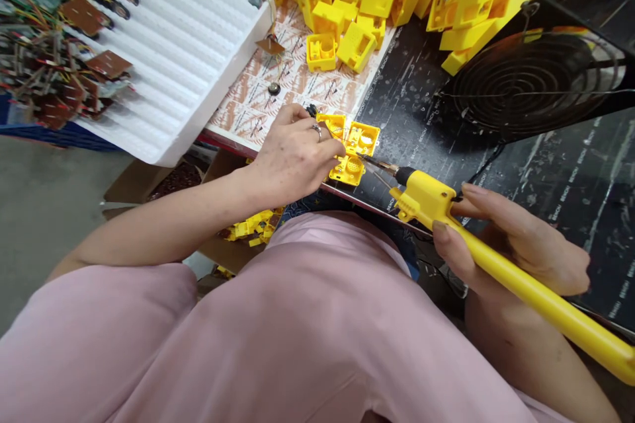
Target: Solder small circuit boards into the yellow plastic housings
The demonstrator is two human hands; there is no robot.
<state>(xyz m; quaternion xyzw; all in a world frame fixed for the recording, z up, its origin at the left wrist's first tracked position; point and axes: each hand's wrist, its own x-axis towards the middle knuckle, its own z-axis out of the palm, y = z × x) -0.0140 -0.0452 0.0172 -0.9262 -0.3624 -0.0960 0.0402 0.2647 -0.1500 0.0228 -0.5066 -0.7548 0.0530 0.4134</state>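
Note:
My right hand (516, 238) is closed around a yellow soldering iron (431, 195), its long handle running to the lower right. The iron's metal tip reaches into an opened yellow plastic case (364, 139) near the table's front edge. Over the left side of this case, my left hand (302, 152) has its fingers curled together, a ring on one of them. What those fingertips pinch is hidden. Thin wires show inside the case, and a small dark part (311, 110) sticks out beside the left fingers.
A heap of yellow cases (357, 46) lies at the back. To the right stands a black fan (526, 79). A white ribbed foam tray (183, 46) on the left bears wired parts and brown circuit boards (106, 65). A small round part (274, 88) lies on patterned paper; boxes stand below.

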